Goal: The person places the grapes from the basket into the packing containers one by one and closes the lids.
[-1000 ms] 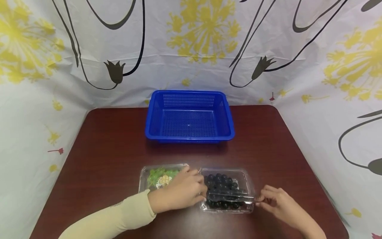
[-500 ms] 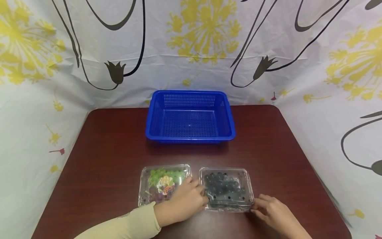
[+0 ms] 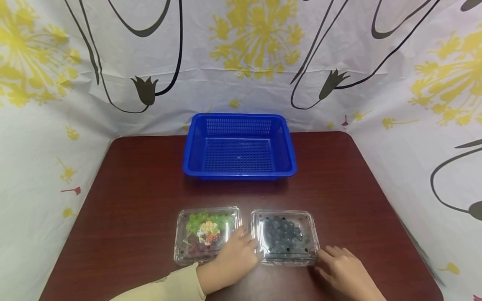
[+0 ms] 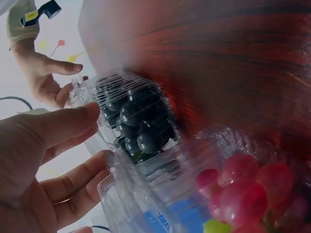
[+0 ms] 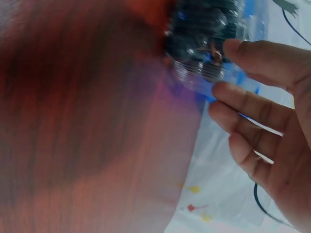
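Observation:
A clear plastic clamshell box (image 3: 310,221) of dark grapes (image 4: 141,116) lies on the table with its lid down. My left hand (image 3: 238,256) is at its left side, thumb and fingertips (image 4: 92,112) right at the box's edge. At its near right corner is my right hand (image 3: 340,265), with thumb and fingers apart and loosely bent in the right wrist view. Left of it, a second clear clamshell box (image 3: 181,234) holds green and red grapes (image 4: 240,191) under a round fruit sticker (image 3: 208,233). My left hand overlaps this box's near right corner in the head view.
A blue plastic basket (image 3: 239,173) with slotted walls stands at the back of the dark red-brown table (image 3: 143,196), beyond both boxes. A white cloth (image 3: 211,92) with yellow and grey flower prints hangs around the table's back and sides.
One second ago my right hand held the dark-grape box's lid partly raised; now the lid is down. My right hand has come nearer and lower, and my left has shifted slightly nearer.

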`<state>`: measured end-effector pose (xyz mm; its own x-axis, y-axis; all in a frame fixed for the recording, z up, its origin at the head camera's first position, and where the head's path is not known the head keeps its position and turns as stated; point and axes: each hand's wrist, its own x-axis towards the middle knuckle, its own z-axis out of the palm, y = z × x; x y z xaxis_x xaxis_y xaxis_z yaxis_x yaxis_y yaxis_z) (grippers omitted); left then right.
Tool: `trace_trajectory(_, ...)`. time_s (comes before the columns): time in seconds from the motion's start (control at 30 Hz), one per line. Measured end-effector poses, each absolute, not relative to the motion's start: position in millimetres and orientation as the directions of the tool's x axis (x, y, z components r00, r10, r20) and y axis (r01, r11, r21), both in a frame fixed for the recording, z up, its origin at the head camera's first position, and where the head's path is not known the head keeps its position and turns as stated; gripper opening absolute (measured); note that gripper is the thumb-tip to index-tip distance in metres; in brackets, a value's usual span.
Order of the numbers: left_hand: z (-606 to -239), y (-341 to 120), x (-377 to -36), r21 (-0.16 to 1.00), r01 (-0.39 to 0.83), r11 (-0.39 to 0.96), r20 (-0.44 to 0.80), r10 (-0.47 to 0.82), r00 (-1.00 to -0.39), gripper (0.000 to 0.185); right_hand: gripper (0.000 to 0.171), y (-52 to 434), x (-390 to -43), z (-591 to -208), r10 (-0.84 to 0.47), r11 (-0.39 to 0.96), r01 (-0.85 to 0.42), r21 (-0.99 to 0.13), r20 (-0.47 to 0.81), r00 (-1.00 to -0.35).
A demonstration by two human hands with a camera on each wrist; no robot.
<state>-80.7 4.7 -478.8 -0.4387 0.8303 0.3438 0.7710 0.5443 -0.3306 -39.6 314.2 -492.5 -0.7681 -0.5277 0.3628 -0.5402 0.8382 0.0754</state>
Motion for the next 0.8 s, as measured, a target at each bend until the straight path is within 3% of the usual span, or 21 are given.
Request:
trace_trajectory(0.13, -476, 5, -79, -0.361, 0.785, 0.503, 0.309, 0.859, -0.408, 0.007, 0.021, 313, -45, -497, -0.587, 0.787, -0.605, 0.123, 0.45, -0.673)
trace_trajectory(0.27, -476, 6, -78, -0.423, 0.787, 0.45, 0.274, 0.891, -0.362, 0.008, 0.018, 309, -49, -498, -0.624, 0.758, -0.621, 0.198, 0.498, -0.602)
trace_trajectory(0.47, -482, 12, -78, -0.501, 0.782, 0.371, 0.274, 0.925, -0.264, 0.015, 0.043, 305, -48, -494, -0.659, 0.739, -0.611, 0.285, 0.495, -0.566)
trace_trajectory(0.8, -483, 17, -85, -0.561, 0.768, 0.309, 0.322, 0.936, -0.142, 0.025, 0.03, 297, -53, -492, -0.7, 0.699, -0.63, 0.34, 0.508, -0.502)
